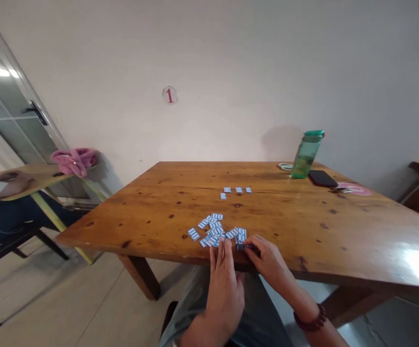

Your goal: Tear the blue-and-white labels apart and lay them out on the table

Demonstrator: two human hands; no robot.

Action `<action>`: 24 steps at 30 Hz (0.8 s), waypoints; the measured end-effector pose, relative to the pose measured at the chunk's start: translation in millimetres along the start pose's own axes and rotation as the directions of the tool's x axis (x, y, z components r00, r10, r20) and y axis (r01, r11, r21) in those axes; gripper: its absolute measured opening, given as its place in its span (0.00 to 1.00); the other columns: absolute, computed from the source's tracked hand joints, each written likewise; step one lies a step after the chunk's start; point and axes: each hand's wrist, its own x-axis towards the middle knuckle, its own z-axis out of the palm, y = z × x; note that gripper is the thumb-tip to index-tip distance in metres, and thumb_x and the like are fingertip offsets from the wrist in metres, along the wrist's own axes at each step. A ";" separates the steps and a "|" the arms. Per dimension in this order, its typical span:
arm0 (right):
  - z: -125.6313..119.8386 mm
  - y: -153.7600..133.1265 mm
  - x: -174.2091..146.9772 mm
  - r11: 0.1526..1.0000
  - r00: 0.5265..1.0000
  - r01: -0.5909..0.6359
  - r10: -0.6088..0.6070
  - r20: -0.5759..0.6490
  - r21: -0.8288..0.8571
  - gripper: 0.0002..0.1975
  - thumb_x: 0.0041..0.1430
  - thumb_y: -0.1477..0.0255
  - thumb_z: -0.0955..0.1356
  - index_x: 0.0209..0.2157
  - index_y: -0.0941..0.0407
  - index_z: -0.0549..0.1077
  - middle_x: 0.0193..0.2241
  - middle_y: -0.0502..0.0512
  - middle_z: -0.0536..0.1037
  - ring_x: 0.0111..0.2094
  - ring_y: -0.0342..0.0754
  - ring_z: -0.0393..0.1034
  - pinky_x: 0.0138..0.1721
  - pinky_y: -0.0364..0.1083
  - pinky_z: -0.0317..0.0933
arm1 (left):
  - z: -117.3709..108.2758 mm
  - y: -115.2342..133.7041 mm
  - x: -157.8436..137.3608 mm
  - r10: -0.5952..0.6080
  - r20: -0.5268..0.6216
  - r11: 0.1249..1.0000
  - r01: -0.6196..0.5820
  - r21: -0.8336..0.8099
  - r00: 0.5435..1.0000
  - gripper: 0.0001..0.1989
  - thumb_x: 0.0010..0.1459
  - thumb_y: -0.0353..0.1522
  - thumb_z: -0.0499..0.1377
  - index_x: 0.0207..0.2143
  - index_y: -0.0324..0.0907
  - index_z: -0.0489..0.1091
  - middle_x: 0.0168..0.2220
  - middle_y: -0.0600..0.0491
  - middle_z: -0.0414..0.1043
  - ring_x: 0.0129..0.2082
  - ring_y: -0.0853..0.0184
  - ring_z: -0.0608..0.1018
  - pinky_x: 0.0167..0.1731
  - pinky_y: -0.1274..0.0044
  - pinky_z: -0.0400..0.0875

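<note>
Small blue-and-white striped cards (216, 232) lie in a loose, overlapping heap near the front edge of the wooden table (140, 217). My left hand (224, 284) rests at the near side of this heap, its fingers stretched out and the fingertips touching the closest cards. To the right of it, my right hand (267, 260) has thumb and fingers pinched together at the edge of a small card group (242, 234). The fingers partly hide what they grip, which looks like one of these cards. Farther up the table, several more cards (239, 190) lie apart from the heap.
At the back right stand a green water bottle (306, 155), a black phone (322, 178), a pale coiled cable (285, 166), and keys (340, 190) on a pink round sticker (359, 189). On the left, another person's hand (18, 185) rests on a side table near a pink cloth (74, 160).
</note>
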 end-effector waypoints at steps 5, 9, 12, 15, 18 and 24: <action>-1.2 -1.5 0.0 0.990 0.998 -0.056 0.059 -0.024 0.126 0.05 0.48 0.74 0.64 0.24 0.55 0.72 0.23 0.51 0.71 0.26 0.47 0.64 0.30 0.44 0.56 | -3.5 -1.7 -2.5 0.006 -0.084 0.993 -0.016 -0.118 0.996 0.29 0.53 0.21 0.47 0.58 0.34 0.45 0.60 0.40 0.49 0.61 0.59 0.46 0.57 0.57 0.45; -3.9 -6.9 -4.1 0.949 0.987 -0.144 0.158 -0.024 0.282 0.07 0.51 0.67 0.65 0.25 0.56 0.71 0.20 0.49 0.70 0.21 0.44 0.61 0.23 0.42 0.54 | -17.5 3.2 1.4 -0.069 -0.220 0.918 -0.024 -0.395 0.973 0.19 0.56 0.27 0.49 0.51 0.41 0.58 0.51 0.44 0.65 0.54 0.60 0.64 0.53 0.63 0.57; -5.1 -17.9 -8.7 0.715 0.944 -0.279 0.326 0.047 0.641 0.08 0.48 0.65 0.68 0.27 0.56 0.71 0.21 0.48 0.70 0.20 0.39 0.59 0.20 0.38 0.53 | -29.2 12.3 9.1 -0.250 -0.117 0.759 0.120 -0.640 0.961 0.12 0.53 0.31 0.54 0.41 0.40 0.65 0.38 0.47 0.72 0.38 0.62 0.74 0.41 0.69 0.68; -3.6 -31.0 -12.6 0.247 0.867 -0.386 0.425 0.258 0.889 0.08 0.40 0.71 0.74 0.24 0.57 0.73 0.20 0.46 0.69 0.19 0.35 0.57 0.20 0.35 0.53 | -35.1 22.1 16.4 -0.293 0.026 0.572 0.196 -0.796 0.956 0.07 0.49 0.30 0.57 0.33 0.39 0.67 0.31 0.51 0.72 0.31 0.65 0.74 0.34 0.73 0.69; 0.1 -40.6 -15.7 0.098 0.848 -0.413 0.403 0.343 0.906 0.06 0.40 0.74 0.74 0.23 0.58 0.74 0.19 0.45 0.69 0.18 0.34 0.57 0.19 0.34 0.53 | -35.9 28.1 19.2 -0.285 0.063 0.447 0.190 -0.874 0.956 0.04 0.47 0.29 0.59 0.28 0.39 0.67 0.27 0.53 0.70 0.28 0.67 0.73 0.33 0.75 0.68; 7.1 -49.6 -20.0 0.170 0.884 -0.360 0.377 0.276 0.917 0.05 0.44 0.72 0.73 0.23 0.58 0.74 0.21 0.48 0.73 0.21 0.35 0.61 0.23 0.33 0.56 | -37.5 28.0 18.6 -0.329 0.036 0.409 0.176 -0.896 0.944 0.04 0.46 0.29 0.60 0.26 0.39 0.66 0.24 0.56 0.69 0.25 0.70 0.72 0.29 0.78 0.67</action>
